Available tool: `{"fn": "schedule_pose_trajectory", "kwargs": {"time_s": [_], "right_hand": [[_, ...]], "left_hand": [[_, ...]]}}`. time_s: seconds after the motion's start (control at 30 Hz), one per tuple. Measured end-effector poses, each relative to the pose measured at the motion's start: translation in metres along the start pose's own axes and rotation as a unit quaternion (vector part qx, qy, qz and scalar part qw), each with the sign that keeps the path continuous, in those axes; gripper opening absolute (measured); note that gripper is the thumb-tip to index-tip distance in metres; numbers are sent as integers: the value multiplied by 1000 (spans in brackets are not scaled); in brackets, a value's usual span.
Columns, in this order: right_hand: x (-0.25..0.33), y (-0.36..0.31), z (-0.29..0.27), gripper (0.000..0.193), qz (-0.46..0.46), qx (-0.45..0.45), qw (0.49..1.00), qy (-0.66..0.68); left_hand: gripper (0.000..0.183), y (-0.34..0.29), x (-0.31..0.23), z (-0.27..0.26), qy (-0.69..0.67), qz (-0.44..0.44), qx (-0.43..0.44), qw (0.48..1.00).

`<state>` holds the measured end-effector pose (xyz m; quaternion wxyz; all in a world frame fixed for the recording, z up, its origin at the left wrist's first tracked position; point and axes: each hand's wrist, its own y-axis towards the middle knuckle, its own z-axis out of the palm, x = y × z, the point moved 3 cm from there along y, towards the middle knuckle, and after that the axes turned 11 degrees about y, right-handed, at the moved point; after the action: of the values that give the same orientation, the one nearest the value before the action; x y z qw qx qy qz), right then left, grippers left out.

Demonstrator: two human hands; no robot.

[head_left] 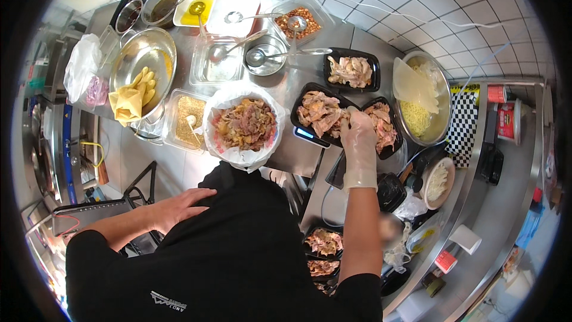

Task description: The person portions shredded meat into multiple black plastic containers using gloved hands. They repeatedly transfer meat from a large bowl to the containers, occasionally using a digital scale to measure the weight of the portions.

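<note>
My right hand (359, 137), in a clear plastic glove, reaches over a black tray of chopped meat (319, 113) that sits on a small scale (308, 135). Its fingers touch the meat at the tray's right end; whether they pinch a piece I cannot tell. A second black tray of meat (386, 128) lies just right of the hand, and a third (351, 70) stands behind. My bare left hand (182, 204) rests flat against my black apron at the hip, holding nothing. A plastic-lined bowl of mixed meat (245, 124) is in front of me.
On the steel counter: a metal bowl with yellow gloves (136, 92), a tub of crumbs (188, 120), seasoning tubs with spoons (262, 53), and a large bowl of noodles (420, 113). Filled meat trays (323, 243) stack low right. Paper cups (445, 260) stand on the right ledge.
</note>
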<state>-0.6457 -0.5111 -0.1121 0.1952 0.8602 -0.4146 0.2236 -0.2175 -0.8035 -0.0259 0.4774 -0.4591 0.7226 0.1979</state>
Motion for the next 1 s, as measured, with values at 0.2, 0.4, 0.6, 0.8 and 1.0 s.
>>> {"fn": "schedule_pose_trajectory", "kwargs": {"time_s": [0.2, 0.4, 0.6, 0.8, 1.0], "right_hand": [[3, 7, 22, 13, 61, -9, 998, -1], [-5, 9, 14, 7, 35, -47, 997, 49], [-12, 4, -15, 13, 346, -56, 883, 311], [-31, -16, -37, 9, 382, -135, 713, 572], [-40, -25, -64, 9, 384, -175, 704, 571]], "left_hand": [[112, -5, 1, -6, 0, -12, -26, 1000], [111, -4, 5, -11, 19, -8, -17, 1000], [105, 0, 11, -9, 11, -11, -13, 1000], [97, 10, 12, -12, 41, -36, 27, 998], [97, 9, 15, -9, 32, 6, -14, 999]]}}
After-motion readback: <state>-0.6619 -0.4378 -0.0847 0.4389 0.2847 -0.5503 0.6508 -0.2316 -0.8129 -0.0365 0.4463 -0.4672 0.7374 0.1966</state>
